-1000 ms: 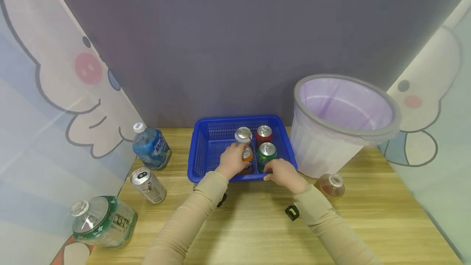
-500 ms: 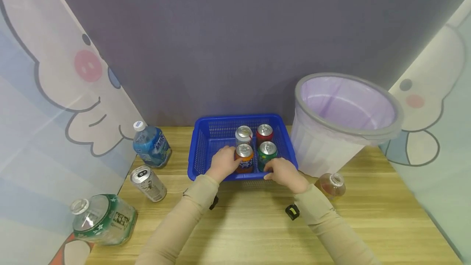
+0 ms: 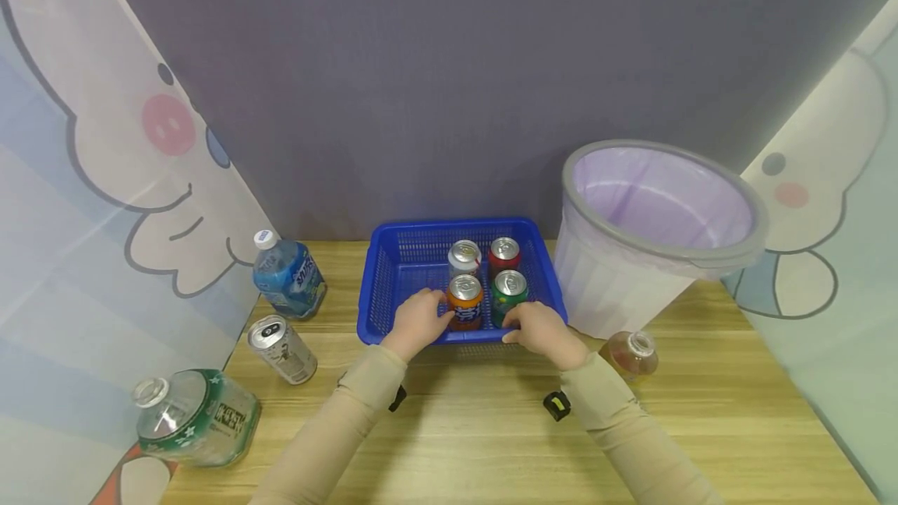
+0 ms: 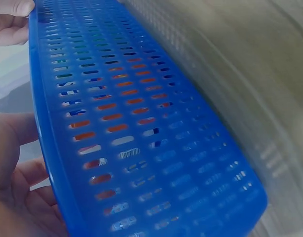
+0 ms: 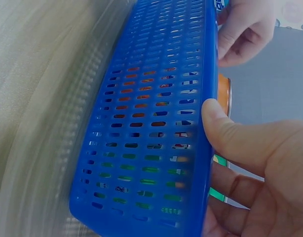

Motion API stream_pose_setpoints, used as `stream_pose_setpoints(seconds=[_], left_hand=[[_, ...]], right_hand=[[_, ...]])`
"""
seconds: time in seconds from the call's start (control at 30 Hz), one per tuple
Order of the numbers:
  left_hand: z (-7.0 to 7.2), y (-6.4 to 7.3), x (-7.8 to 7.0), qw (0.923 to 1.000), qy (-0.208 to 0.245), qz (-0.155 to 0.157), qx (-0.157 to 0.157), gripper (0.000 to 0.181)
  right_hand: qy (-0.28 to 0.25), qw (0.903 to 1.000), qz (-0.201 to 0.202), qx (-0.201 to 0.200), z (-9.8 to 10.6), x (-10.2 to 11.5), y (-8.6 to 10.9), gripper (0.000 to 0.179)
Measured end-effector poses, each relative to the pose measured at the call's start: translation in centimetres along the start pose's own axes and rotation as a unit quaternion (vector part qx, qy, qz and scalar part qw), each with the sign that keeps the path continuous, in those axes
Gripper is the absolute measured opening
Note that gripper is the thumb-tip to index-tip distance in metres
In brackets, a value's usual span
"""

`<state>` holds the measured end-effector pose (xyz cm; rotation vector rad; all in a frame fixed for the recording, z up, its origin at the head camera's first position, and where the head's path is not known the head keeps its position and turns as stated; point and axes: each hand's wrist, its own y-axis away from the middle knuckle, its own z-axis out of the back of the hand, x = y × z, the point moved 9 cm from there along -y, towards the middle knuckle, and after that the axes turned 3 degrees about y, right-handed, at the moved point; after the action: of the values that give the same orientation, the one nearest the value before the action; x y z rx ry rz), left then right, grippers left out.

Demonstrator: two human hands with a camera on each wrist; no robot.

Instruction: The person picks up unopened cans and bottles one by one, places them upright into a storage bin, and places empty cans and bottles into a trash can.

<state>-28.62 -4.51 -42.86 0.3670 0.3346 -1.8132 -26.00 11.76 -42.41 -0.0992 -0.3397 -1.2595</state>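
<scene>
A blue plastic basket (image 3: 368, 287) holds an orange soda can (image 3: 465, 304), a green can (image 3: 508, 291), a red-sided can (image 3: 503, 256) and a whitish can (image 3: 464, 259), all upright on its right side. My left hand (image 3: 415, 322) hangs over the front rim just left of the orange can, fingers loosely bent and holding nothing. With thumb outside and fingers inside, my right hand (image 3: 543, 331) grips the front rim before the green can. The right wrist view shows that thumb (image 5: 223, 126) against the basket's perforated wall (image 5: 141, 133).
Right of the basket stands a white bin (image 3: 610, 287) with a grey rim and lilac liner. An amber bottle (image 3: 631, 357) stands before it. At left are a blue-labelled bottle (image 3: 291, 279), a silver can (image 3: 284, 353) and a green-labelled clear bottle (image 3: 203, 419).
My left hand has come away from the orange can and shifted left and slightly toward me, uncovering the can. The right hand stays at the rim; the cans look unmoved.
</scene>
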Motion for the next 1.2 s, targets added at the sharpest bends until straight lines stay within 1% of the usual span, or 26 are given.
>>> stream_pose_setpoints(seconds=[0.1, 0.27, 0.47, 0.57, 0.77, 0.87, 0.97, 1.2], left_hand=[[-0.2, 0.5, 0.4, 1.0, -0.006, 0.003, 0.007, 0.029], [-0.4, 1.1, 0.8, 0.9998, -0.011, -0.005, 0.019, 0.032], [0.3, 1.8, 0.8, 0.9998, -0.002, -0.015, 0.016, 0.034], [0.7, 2.2, 0.7, 0.9994, 0.008, -0.027, 0.021, 0.03], [1.1, 2.9, 0.2, 0.9976, 0.013, -0.055, 0.039, 0.014], [1.2, 3.1, 0.2, 0.997, 0.013, -0.061, 0.046, 0.011], [1.3, 3.2, 0.4, 0.9969, 0.019, -0.059, 0.049, 0.012], [2.2, 3.8, 0.9, 0.9976, 0.026, -0.06, 0.022, 0.005]], right_hand=[[0.001, 1.0, 0.001, 0.0, -0.1, -0.1, 0.0, 0.018], [0.001, 1.0, 0.002, -0.002, -0.1, 0.0, 0.1, 0.018], [0.001, 1.0, 0.008, -0.002, 0.0, 0.2, 0.1, 0.019], [0.0, 0.9999, 0.01, -0.003, 0.0, 0.2, 0.1, 0.019], [-0.005, 1.0, 0.004, -0.004, 0.1, 0.1, 0.2, 0.017], [-0.004, 1.0, 0.003, -0.002, 0.0, 0.0, 0.2, 0.017], [-0.005, 1.0, 0.0, -0.001, 0.0, -0.1, 0.2, 0.017], [-0.007, 1.0, -0.001, -0.002, -0.1, -0.2, 0.1, 0.017]])
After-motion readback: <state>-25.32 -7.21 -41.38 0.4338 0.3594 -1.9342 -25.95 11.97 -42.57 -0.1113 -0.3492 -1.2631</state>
